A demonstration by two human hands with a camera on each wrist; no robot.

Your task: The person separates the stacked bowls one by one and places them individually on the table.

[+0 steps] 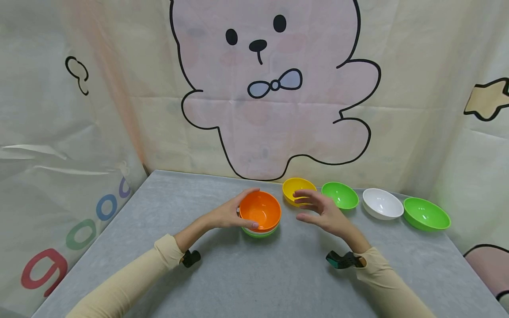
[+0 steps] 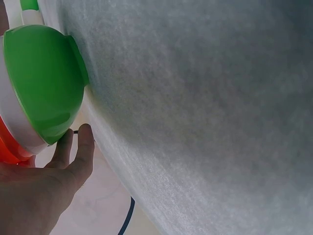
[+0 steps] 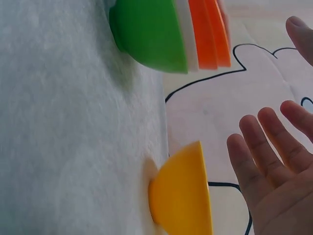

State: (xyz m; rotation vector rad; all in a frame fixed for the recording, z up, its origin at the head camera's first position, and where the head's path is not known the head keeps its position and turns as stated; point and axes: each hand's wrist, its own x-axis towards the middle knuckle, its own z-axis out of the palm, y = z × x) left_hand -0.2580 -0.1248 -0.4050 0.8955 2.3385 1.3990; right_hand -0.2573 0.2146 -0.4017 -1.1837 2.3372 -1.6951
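A stack of nested bowls stands on the table, with an orange bowl (image 1: 260, 211) on top, a white one in the middle and a green bowl (image 2: 46, 81) at the bottom. Two orange rims show in the right wrist view. My left hand (image 1: 232, 212) holds the orange bowl from the left, thumb at its near rim and fingers round the far side. To the right of the stack, my right hand (image 1: 324, 214) hovers with fingers spread and nothing in it. Behind its fingertips is a yellow bowl (image 3: 183, 193).
Along the table's back right edge, a green bowl (image 1: 339, 195), a white bowl (image 1: 382, 204) and a larger green bowl (image 1: 427, 214) stand in a row with the yellow one. A printed curtain (image 1: 270, 132) hangs behind the grey table (image 1: 278, 282).
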